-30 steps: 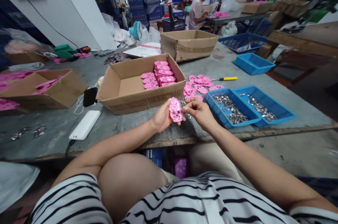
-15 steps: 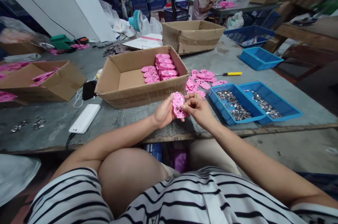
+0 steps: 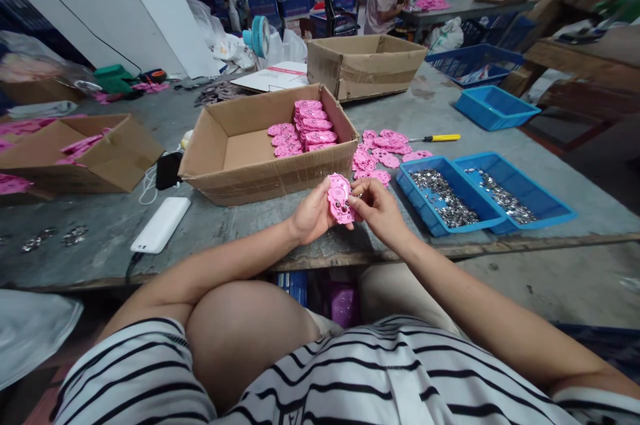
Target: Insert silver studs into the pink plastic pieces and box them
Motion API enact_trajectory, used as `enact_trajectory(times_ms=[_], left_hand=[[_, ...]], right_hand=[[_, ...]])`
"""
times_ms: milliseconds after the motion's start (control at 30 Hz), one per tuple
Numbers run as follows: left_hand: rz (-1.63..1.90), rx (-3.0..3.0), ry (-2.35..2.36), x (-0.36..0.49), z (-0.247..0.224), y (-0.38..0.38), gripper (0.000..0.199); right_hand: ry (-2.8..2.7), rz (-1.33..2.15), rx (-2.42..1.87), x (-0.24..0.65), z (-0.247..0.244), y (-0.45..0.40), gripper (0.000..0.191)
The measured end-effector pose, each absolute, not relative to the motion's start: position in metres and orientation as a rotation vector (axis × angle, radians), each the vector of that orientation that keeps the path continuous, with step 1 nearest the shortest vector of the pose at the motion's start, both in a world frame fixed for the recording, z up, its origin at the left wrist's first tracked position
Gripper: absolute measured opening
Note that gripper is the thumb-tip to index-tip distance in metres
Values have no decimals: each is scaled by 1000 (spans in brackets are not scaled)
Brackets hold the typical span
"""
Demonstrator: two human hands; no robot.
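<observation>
Near the table's front edge, my left hand holds a pink plastic piece upright, with small shiny metal parts on its lower half. My right hand is at the piece's right side, thumb and forefinger pinched together; a tiny shiny part seems to show between its fingers, too small to name. Behind the hands, a cardboard box contains stacked pink pieces. Loose pink pieces lie right of the box. Two blue trays with small metal parts stand farther right.
A yellow-handled tool and a blue basket are at the right. Another cardboard box stands behind. To the left are a white power bank, a dark phone and a box with pink pieces. A person sits at a far table.
My right thumb and forefinger have drawn slightly up from the lower part of the pink piece, showing more of its metal parts. My left hand still holds the piece.
</observation>
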State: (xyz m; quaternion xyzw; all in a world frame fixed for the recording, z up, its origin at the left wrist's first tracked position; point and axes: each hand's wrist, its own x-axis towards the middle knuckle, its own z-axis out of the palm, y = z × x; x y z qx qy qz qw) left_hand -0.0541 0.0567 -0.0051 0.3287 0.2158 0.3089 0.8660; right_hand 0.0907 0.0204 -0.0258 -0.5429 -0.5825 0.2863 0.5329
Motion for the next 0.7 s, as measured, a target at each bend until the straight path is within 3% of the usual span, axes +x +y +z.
enact_trajectory(times_ms=[133, 267, 367, 700], left_hand=[[629, 746, 409, -56, -5, 58, 37], [652, 787, 416, -58, -9, 59, 35], [647, 801, 417, -57, -12, 60, 35], [628, 835, 439, -58, -16, 61, 32]], right_hand=[[-1263, 541, -1447, 135, -15, 31, 13], [-1455, 248, -2191, 196, 0, 37, 21], [-1708, 311, -2701, 219, 3, 31, 28], [-1724, 441, -2823, 216, 0, 18, 32]])
